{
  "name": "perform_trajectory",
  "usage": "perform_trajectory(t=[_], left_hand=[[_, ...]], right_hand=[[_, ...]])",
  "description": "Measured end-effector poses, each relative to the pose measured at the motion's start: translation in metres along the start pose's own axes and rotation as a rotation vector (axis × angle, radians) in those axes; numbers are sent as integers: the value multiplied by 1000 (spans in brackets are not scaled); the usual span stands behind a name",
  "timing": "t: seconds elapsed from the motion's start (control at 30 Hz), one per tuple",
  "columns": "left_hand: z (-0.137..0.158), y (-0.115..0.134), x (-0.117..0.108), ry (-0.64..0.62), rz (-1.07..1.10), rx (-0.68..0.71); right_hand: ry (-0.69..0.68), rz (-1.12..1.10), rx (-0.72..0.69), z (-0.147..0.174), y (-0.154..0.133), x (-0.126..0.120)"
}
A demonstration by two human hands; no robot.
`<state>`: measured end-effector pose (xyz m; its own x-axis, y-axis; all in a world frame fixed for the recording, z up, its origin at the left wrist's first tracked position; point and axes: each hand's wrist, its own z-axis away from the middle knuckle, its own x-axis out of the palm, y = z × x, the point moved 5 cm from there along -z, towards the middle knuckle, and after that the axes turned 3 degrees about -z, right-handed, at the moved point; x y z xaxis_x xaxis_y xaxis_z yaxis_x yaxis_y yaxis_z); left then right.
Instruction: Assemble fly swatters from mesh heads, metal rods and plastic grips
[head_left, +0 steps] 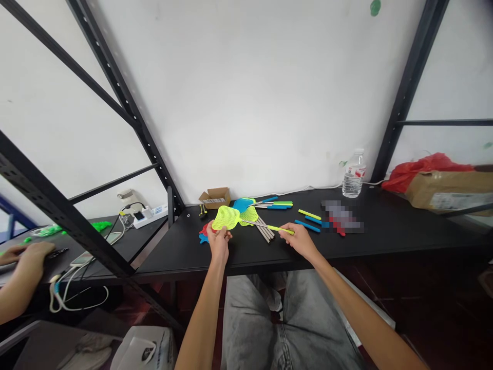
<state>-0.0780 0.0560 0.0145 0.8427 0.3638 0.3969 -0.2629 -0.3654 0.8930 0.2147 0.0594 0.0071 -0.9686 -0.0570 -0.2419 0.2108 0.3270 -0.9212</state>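
Toward the left end of the counter [165,257] we see a red piece [204,230], just beside our left hand [219,240], whose thumb and fingers pinch the lower rim of the mesh head [226,218]. This yellow-green swatter [254,223] bridges our two hands near the front edge, its long axis running left to right and dipping slightly toward that edge, apparently raised over loose metal rods [266,235]. Our right hand [298,239], closed around the handle's end, is the nearer one to the blue grip [307,226]; farther right the counter stretches on, with a bottle [353,177] by its back edge
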Motion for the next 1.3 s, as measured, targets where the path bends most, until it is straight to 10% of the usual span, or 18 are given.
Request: perform_trajectory(t=[0.47, 0.9, 1.3], left_hand=[[5, 3, 12, -158, -144, 18], [1, -2, 2, 41, -9, -40], [2, 0, 2, -62, -43, -32]], right_hand=[[-47, 236, -17, 2, -16, 3], [81, -62, -2, 0, 0, -2], [111, -58, 93, 3, 1, -5]])
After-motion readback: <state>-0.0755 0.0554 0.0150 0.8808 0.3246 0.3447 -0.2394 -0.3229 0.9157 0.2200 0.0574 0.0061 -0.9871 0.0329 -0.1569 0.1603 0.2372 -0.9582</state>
